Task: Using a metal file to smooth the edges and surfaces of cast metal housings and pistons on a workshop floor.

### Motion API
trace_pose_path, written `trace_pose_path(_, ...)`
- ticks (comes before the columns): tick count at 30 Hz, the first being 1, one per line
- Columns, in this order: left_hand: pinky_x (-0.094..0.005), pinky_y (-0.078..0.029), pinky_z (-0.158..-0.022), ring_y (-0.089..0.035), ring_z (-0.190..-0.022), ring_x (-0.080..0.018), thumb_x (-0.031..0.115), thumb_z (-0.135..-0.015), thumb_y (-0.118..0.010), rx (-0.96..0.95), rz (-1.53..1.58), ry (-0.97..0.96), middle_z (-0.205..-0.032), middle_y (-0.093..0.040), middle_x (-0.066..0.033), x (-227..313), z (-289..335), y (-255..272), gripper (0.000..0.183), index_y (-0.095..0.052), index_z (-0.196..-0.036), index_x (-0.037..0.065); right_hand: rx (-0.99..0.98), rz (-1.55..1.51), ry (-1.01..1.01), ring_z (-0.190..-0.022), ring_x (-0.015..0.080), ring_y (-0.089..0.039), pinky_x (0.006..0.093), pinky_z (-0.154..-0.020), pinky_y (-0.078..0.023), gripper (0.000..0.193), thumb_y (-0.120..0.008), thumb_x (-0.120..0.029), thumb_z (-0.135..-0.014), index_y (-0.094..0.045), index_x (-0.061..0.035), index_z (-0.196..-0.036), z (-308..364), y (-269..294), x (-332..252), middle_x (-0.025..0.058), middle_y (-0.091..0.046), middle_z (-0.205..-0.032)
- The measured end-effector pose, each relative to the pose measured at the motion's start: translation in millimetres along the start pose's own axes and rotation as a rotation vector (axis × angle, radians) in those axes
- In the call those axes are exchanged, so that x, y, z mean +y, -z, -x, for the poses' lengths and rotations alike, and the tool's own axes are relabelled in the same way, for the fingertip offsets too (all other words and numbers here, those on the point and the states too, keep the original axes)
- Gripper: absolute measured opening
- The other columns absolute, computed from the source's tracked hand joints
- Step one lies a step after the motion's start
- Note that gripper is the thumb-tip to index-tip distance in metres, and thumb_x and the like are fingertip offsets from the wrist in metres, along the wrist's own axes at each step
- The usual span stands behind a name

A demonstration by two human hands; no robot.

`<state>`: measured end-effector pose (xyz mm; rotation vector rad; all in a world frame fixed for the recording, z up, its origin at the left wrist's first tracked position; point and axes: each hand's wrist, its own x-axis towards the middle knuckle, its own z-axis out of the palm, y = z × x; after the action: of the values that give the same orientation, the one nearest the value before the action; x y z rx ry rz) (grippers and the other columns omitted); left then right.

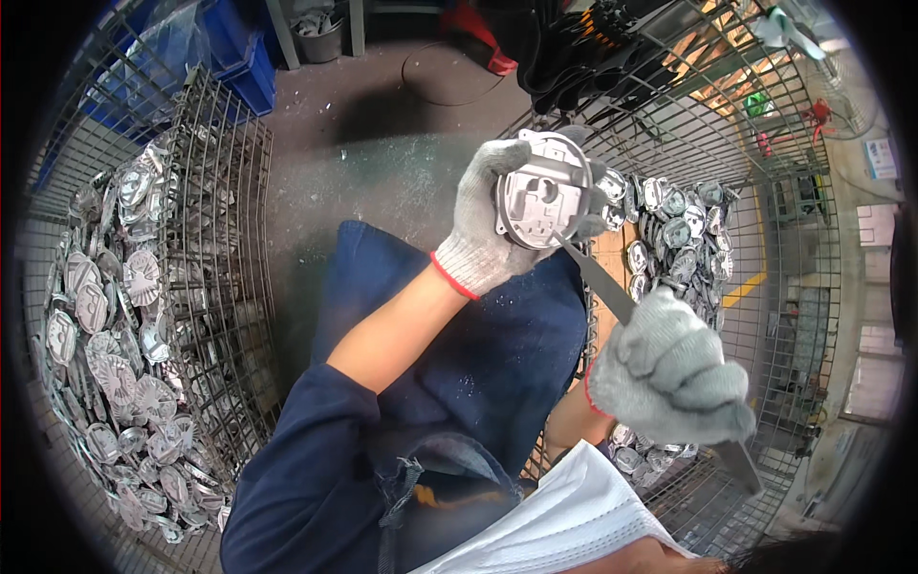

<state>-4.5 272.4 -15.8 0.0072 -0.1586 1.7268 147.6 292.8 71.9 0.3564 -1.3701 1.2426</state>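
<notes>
My left hand in a grey knitted glove with red cuff is holding a round, silver-coloured metal casting, fingers curled around its rim, with the recessed face showing upward. My right hand, gloved in the same grey, is closed firmly around a long, flat, dark-grey metal bar. The casting lies up and to the left from this right hand, and the bar's long axis points toward its lower edge; whether the tip touches, I cannot tell. On my left stands a wire-mesh basket full of silver metal castings. Behind the bar, to the right, more similar castings lie in another mesh basket.
</notes>
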Motion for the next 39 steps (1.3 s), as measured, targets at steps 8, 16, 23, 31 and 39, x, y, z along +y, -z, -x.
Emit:
trace_pose_path(8,-0.0613,-0.06,-0.093,-0.07,-0.113,-0.042,0.041,-0.093,-0.058,-0.114,-0.024,0.018,-0.131,-0.067,-0.0231,3.2,3.2,-0.6,0.064,-0.054,-0.144,0.003,0.279,0.236,-0.044,-0.038,0.0079,-0.028,0.0234,-0.038,-0.031,0.061,-0.026,-0.053,-0.114,-0.031,-0.0197,-0.063,5.5,-9.7,-7.8,-0.0047,-0.031,-0.052)
trace_pose_path(16,-0.0579,-0.06,-0.095,-0.071,-0.11,-0.0389,0.041,-0.093,-0.059,0.01,-0.066,-0.057,-0.129,-0.068,-0.0235,8.4,-1.9,3.5,0.062,-0.056,-0.143,0.005,0.217,-0.001,-0.028,-0.036,0.0099,-0.029,0.0239,-0.033,-0.03,0.058,-0.03,-0.05,-0.114,-0.033,-0.0183,-0.065,-6.7,-7.4,-5.4,-0.004,-0.032,-0.052)
trace_pose_path(23,-0.0577,-0.06,-0.095,-0.071,-0.109,-0.038,0.04,-0.093,-0.059,-0.038,-0.036,-0.075,-0.128,-0.068,-0.0232,8.0,4.6,1.8,0.062,-0.056,-0.143,0.003,0.147,0.082,-0.101,-0.039,0.0109,-0.034,0.0243,-0.035,-0.032,0.059,-0.026,-0.051,-0.114,-0.038,-0.0172,-0.068,-4.2,3.7,2.0,-0.0041,-0.034,-0.055)
trace_pose_path(31,-0.0559,-0.062,-0.091,-0.071,-0.109,-0.0364,0.039,-0.092,-0.059,0.062,-0.153,-0.109,-0.128,-0.068,-0.0229,11.9,5.1,6.8,0.067,-0.052,-0.146,0.0,-0.07,0.011,-0.084,-0.047,0.014,-0.04,0.0292,-0.043,-0.037,0.062,-0.021,-0.061,-0.112,-0.041,-0.0147,-0.076,6.9,-3.7,3.3,0.001,-0.044,-0.063)
trace_pose_path(39,-0.0481,-0.062,-0.091,-0.07,-0.109,-0.0346,0.032,-0.09,-0.059,-0.008,-0.201,-0.093,-0.123,-0.069,-0.0209,10.1,3.2,0.2,0.062,-0.055,-0.143,0.0,-0.025,-0.165,0.0,-0.051,0.0147,-0.044,0.0297,-0.048,-0.039,0.063,-0.027,-0.061,-0.111,-0.048,-0.0114,-0.079,10.4,-10.1,29.2,0.0007,-0.043,-0.061)
